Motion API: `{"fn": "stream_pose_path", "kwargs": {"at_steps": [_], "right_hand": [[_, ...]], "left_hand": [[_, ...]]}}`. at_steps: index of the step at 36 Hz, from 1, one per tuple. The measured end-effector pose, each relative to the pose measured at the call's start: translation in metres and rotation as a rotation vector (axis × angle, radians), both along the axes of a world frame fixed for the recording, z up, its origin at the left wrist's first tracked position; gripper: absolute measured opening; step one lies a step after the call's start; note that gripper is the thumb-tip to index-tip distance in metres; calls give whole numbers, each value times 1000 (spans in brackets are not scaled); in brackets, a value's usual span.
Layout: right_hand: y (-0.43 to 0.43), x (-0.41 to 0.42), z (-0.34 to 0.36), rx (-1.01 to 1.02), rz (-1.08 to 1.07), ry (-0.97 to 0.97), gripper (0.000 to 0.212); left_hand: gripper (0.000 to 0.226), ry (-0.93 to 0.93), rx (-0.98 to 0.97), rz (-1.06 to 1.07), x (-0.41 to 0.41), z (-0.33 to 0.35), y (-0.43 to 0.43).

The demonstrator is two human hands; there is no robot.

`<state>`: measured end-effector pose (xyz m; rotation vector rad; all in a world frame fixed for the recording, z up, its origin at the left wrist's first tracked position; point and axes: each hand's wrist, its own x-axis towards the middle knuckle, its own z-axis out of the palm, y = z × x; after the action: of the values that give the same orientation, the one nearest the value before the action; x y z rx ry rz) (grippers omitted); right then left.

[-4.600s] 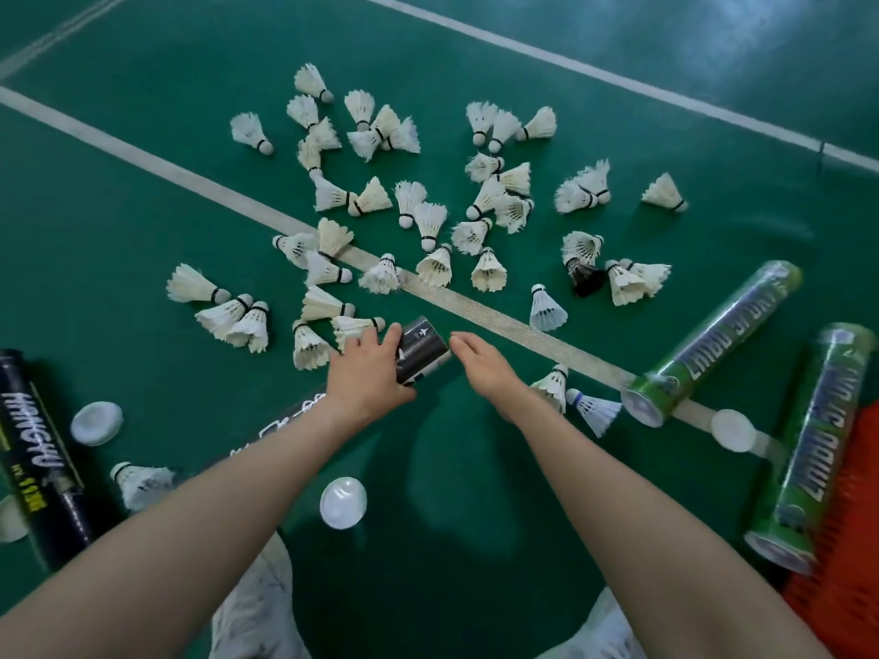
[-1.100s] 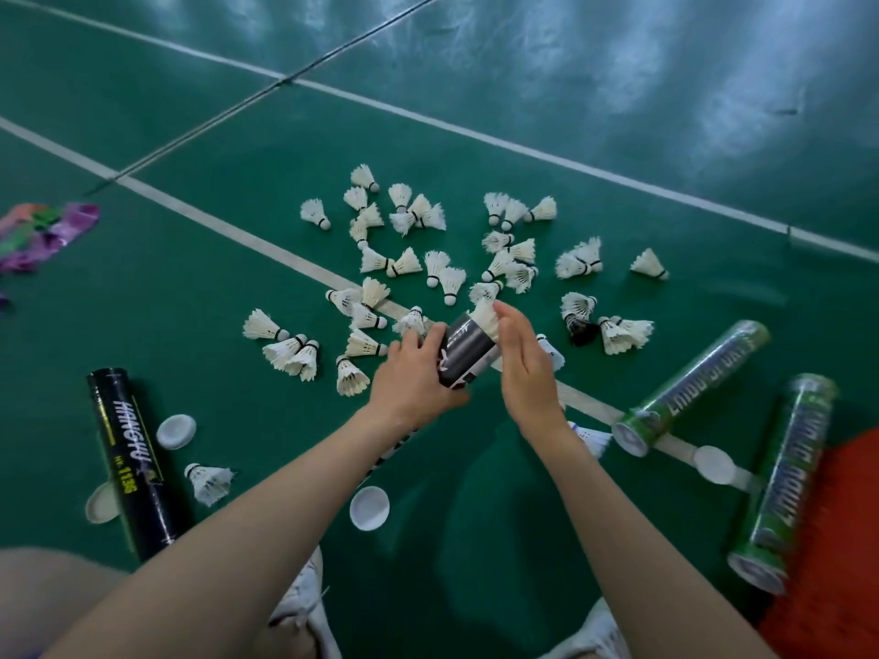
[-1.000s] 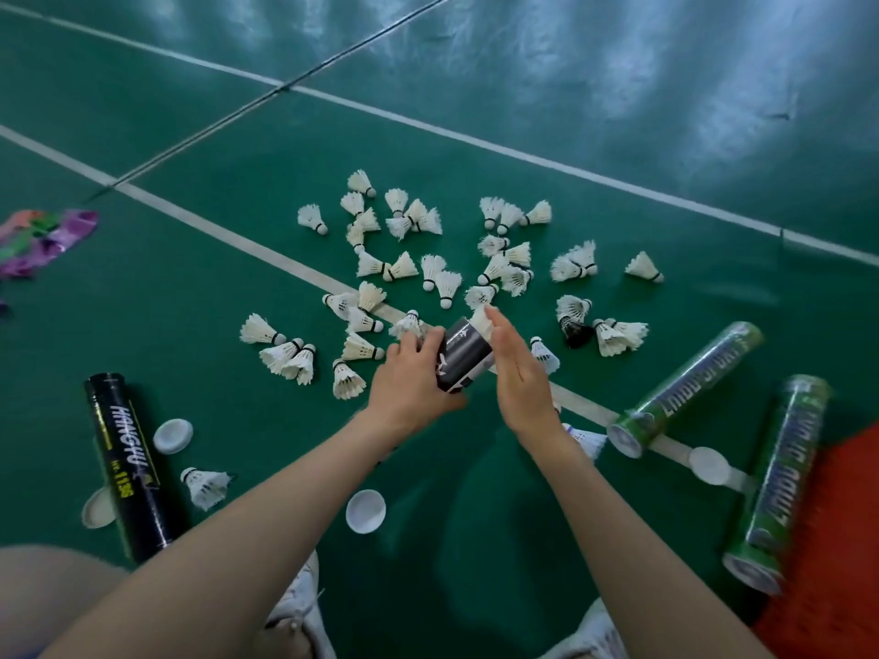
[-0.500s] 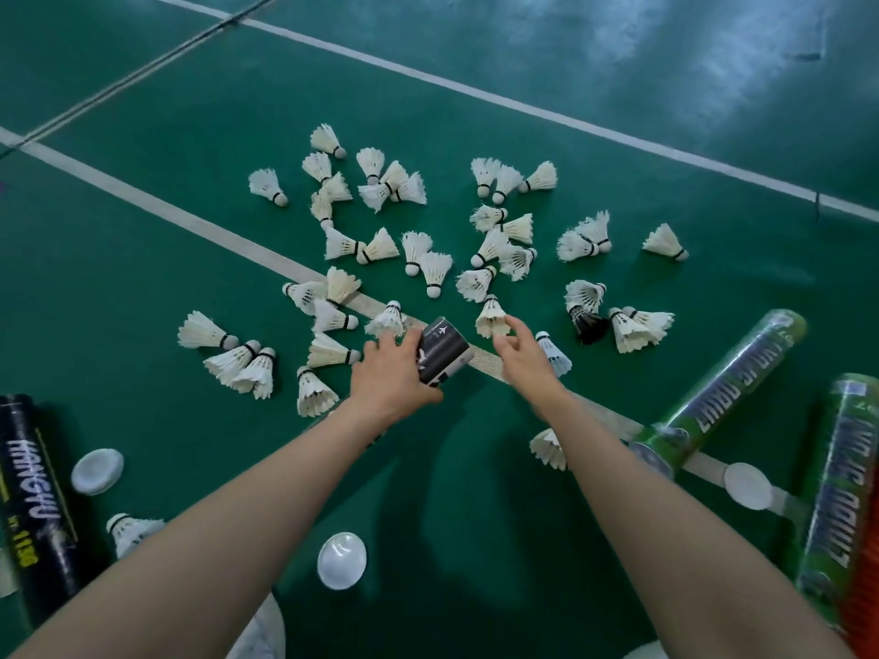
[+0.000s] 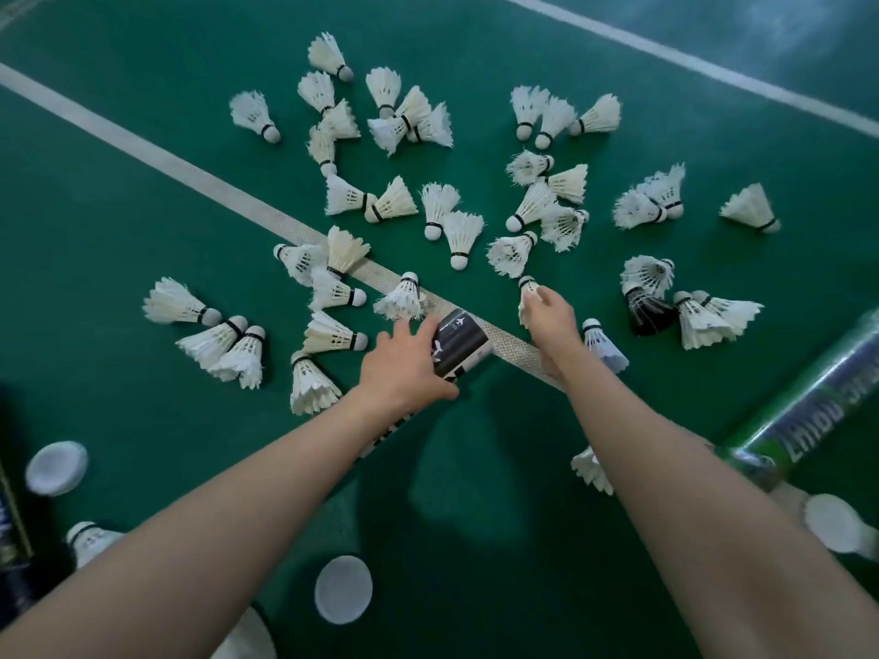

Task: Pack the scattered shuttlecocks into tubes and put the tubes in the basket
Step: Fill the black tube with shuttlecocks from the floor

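Observation:
My left hand (image 5: 402, 368) grips a black tube (image 5: 456, 342) with white print, its open end pointing up and right over the white court line. My right hand (image 5: 551, 321) holds a white shuttlecock (image 5: 527, 294) by its feathers, the cork pointing away from me. Several white shuttlecocks (image 5: 452, 225) lie scattered on the green floor beyond both hands, and one black shuttlecock (image 5: 647, 313) lies at the right. Most of the tube's body is hidden under my left forearm.
A green tube (image 5: 818, 401) lies at the right edge with a white cap (image 5: 835, 523) near it. More white caps (image 5: 343, 589) (image 5: 56, 468) lie near me. Another black tube (image 5: 12, 530) shows at the left edge, beside a shuttlecock (image 5: 88, 539). A shuttlecock (image 5: 590, 468) peeks from under my right forearm.
The view has dropped closer to the floor. My right hand left the tube's mouth, reached to the shuttlecock just beyond the line and took hold of it. The left hand kept the tube.

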<state>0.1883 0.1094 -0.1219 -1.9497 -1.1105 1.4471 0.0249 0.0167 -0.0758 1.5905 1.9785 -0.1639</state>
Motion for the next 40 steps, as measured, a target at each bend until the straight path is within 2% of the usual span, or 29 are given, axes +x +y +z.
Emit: {"fn": "stream_pose_path", "kwargs": {"at_steps": [5,8,13,17,21,30,35,40], "right_hand": [[-31,11,19,260,-100,-158,19],[-46,16,34,330,-112,-145,10],[-79,18,67,433,60,5,19],[-113,19,102,509,156,37,29],[-150,22,140,505,219,26,29],[-225,10,213,530,242,238,44],[-245,0,222,487,344,295,39],[-240,-6,219,376,320,367,32]], "left_hand": [[93,15,-32,-13,0,7,-10],[93,17,-29,-13,1,16,-19],[92,-2,23,7,5,41,-37],[91,-8,82,-1,11,70,-60],[90,-9,160,-24,17,106,-91],[91,1,359,-82,11,177,-150],[92,46,400,-130,7,189,-161],[94,69,366,-91,3,179,-166]]}}
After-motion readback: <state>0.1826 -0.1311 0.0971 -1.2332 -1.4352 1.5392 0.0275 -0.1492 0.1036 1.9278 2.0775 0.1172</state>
